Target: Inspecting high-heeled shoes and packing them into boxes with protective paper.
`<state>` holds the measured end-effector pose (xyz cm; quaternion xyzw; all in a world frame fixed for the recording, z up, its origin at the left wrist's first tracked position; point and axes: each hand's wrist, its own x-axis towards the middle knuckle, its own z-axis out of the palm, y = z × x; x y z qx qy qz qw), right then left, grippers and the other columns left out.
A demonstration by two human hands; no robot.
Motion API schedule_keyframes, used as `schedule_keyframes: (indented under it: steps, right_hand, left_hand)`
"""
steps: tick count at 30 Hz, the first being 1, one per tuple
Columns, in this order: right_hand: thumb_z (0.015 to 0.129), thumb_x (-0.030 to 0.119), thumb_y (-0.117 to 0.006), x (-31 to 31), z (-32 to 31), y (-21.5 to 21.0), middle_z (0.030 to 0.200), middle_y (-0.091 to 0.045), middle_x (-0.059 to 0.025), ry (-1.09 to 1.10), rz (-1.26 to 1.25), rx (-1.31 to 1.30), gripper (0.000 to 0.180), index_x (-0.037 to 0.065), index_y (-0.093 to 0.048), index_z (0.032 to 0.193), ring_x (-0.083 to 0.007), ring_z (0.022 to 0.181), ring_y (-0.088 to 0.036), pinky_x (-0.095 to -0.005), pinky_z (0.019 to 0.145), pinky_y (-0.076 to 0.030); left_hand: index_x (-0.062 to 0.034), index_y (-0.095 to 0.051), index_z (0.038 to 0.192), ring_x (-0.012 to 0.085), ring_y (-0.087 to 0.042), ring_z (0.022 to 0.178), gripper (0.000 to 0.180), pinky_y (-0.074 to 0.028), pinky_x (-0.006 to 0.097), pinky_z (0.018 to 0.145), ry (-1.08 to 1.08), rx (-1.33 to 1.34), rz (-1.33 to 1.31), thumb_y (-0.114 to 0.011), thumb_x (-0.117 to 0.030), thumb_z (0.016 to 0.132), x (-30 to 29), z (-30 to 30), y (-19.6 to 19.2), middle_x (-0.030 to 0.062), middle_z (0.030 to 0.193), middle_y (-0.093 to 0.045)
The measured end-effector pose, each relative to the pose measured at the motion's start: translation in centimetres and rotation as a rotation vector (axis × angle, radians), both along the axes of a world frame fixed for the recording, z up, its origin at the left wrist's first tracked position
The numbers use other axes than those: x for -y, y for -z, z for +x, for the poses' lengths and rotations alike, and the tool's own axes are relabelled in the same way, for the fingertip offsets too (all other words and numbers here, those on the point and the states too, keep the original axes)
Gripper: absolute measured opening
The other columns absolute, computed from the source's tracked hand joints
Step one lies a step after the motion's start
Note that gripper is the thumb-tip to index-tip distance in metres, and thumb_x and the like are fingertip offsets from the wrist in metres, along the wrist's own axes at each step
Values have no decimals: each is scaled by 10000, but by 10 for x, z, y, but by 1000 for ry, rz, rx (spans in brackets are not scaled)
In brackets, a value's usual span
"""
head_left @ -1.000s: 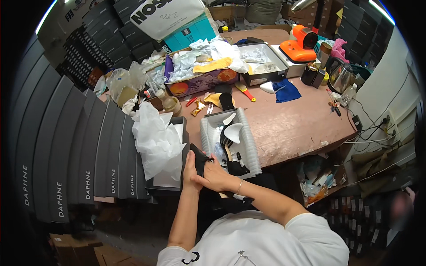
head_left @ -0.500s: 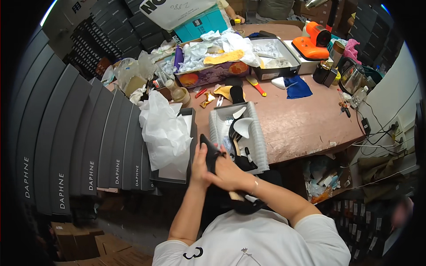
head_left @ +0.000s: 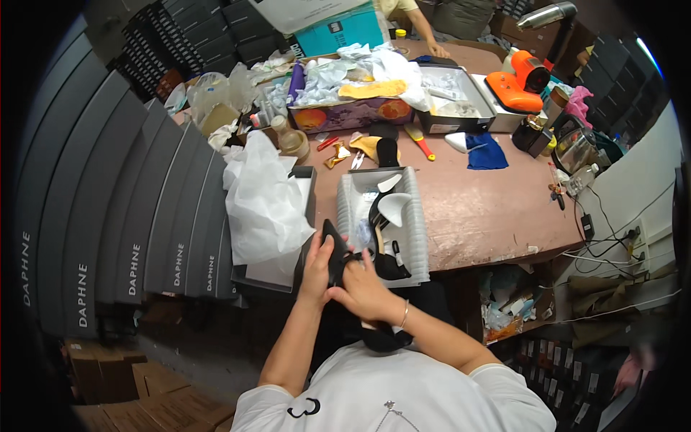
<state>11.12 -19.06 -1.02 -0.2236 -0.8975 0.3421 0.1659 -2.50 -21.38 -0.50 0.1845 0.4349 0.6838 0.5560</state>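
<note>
A black pointed shoe (head_left: 334, 252) is held in front of my body above the table's near edge, its toe pointing away from me. My left hand (head_left: 314, 273) is wrapped around the side of its front part. My right hand (head_left: 365, 289) lies across the shoe with fingers at a thin black strap; what exactly they pinch is hidden. The black rear part of the shoe shows below my right wrist. Just beyond my hands stands a box lined with ribbed white foam (head_left: 419, 237). Inside it rests a second black shoe (head_left: 393, 267) with a white shaped insert (head_left: 394, 209).
Left of the lined box, white tissue paper (head_left: 263, 205) spills over a grey box (head_left: 277, 277). Tall stacked grey boxes (head_left: 108, 209) crowd my left. Farther back are a paper-filled carton (head_left: 353, 115), a brush (head_left: 417, 140), a blue cloth (head_left: 487, 151) and another person's hand (head_left: 437, 50).
My right hand's fingers have lifted and spread a little over the shoe. The shoe stays in nearly the same place. Across the table, another person's arm has reached farther in.
</note>
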Motion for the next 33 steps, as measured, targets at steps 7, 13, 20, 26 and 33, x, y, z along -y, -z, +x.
schedule_keyframes:
  steps: [7,13,20,26,33]
  right_hand:
    - [973,218,-491,-33,60,-36,951,-684,-144,-89,-699,-11,331,-20,-617,1164,-205,847,-660,-341,836,-505]
    - [858,224,-633,-190,32,2,801,-668,-169,445,171,193,307,54,-635,1113,-355,735,-646,-433,669,-507]
    - [829,134,-656,-178,20,23,761,-646,-144,582,185,-220,224,27,-622,1023,-325,718,-644,-404,640,-515]
    - [793,64,-665,-58,42,-31,764,-609,-90,232,367,-249,145,80,-621,931,-268,685,-616,-361,606,-496]
    - [906,271,-593,-53,44,-55,1233,-551,-173,71,174,-6,275,62,-647,1075,-366,1174,-498,-497,942,-404]
  left_hand:
    - [-8,-391,1340,254,-620,1021,573,-544,375,833,255,118,97,-529,-400,946,3,-23,0,157,1164,-576]
    - [-7,-349,1370,220,-576,1102,595,-511,410,917,415,370,123,-566,-358,941,36,24,14,134,1244,-545]
    - [-57,-472,1273,217,-588,1015,441,-551,431,832,127,362,-160,-427,-400,1000,26,19,20,90,1148,-576]
    - [-64,-506,1227,234,-595,987,635,-517,391,842,46,409,-51,-281,-599,968,0,21,-3,104,1092,-600]
    - [-90,-436,1280,187,-586,1043,377,-498,323,890,-3,383,-161,-546,-80,919,27,28,9,80,1141,-568]
